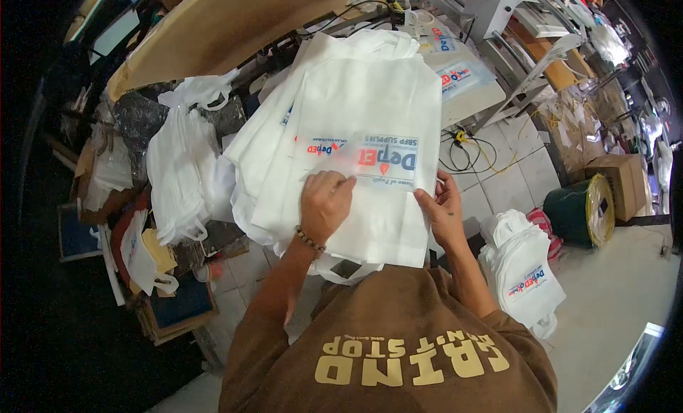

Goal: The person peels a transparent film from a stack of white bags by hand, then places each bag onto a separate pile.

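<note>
A flat white fabric bag (363, 93) lies on top of a thick stack of similar white bags in front of my body. Across its middle is a red and blue print (324, 148), partly covered by a clear printed film (391, 160). My left hand (326, 203), a beaded bracelet at its wrist, has its fingers closed at the film's lower left corner. On the other side, my right hand (442, 207) pinches the bag's right edge, thumb on top and fingers partly hidden behind it.
White bags hang in a bundle (181, 171) at the left. Another pile of printed bags (523, 271) stands at the right, near a green drum (580, 210) and a cardboard box (619, 185). Cables (466, 146) lie on the tiled floor. A white machine (498, 11) stands behind.
</note>
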Demonstrator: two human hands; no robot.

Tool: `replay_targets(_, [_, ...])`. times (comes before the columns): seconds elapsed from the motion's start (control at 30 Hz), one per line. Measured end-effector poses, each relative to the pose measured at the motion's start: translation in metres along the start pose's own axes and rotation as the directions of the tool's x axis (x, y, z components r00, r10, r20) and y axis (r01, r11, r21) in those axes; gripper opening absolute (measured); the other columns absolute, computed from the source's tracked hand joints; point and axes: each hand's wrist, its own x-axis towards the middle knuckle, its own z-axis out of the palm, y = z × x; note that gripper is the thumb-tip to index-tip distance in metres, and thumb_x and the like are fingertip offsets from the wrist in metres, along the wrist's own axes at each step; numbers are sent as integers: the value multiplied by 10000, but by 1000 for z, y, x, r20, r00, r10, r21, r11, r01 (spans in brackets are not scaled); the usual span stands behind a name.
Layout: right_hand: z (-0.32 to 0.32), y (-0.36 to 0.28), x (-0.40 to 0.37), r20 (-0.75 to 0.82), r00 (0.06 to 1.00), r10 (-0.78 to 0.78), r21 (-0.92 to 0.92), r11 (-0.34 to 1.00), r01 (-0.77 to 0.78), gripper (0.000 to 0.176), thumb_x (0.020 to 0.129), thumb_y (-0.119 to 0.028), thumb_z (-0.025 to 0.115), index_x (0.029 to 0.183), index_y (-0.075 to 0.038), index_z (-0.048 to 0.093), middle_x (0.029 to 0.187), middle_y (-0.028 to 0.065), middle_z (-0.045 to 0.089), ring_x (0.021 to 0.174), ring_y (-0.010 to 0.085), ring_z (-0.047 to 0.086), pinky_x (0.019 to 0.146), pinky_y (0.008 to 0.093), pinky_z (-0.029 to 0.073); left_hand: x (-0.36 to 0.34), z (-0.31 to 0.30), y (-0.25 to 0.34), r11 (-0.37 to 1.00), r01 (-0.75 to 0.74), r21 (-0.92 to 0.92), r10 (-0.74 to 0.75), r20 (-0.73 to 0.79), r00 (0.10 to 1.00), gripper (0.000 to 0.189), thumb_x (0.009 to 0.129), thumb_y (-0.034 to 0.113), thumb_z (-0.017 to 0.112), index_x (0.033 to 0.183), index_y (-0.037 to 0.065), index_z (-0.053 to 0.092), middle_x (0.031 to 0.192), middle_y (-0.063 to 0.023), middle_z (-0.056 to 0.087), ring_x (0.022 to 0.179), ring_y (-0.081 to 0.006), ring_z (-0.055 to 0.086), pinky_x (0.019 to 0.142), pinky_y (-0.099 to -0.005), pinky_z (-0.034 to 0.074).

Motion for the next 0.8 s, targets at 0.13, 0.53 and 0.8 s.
replay_targets(0.13, [3, -1, -1, -27, 1000, -9, 8, 1000, 10, 543, 867, -12, 693, 1326, 56, 410, 1174, 143, 627, 1060, 169, 616, 927, 296, 494, -2, -19, 32, 988, -47, -150, 65, 115, 991, 86, 739, 25, 728, 807, 59, 688, 751, -54, 577, 693, -242, 577, 645, -383, 437])
replay_targets(0.53, [-12, -119, -5, 112, 962, -250, -665, 700, 260, 283, 883, -167, 702, 1074, 15, 599, 834, 83, 613, 725, 147, 509, 679, 322, 453, 17, -175, -36, 852, 524, 23, -381, 714, 588, 446, 775, 190, 770, 1171, 18, 654, 1058, -162, 678, 970, -315, 647, 853, -378, 500])
replay_targets(0.8, [-329, -198, -77, -214, 964, 159, -530, 810, -251, 340, 932, -119, 630, 1255, -21, 592, 1138, 0, 659, 1041, 94, 569, 932, 266, 435, -19, -32, -58, 943, 273, 191, -329, 659, 676, 913, 841, 469, 699, 1561, 149, 239, 1612, -238, 125, 1482, -430, 103, 1188, -524, 112])
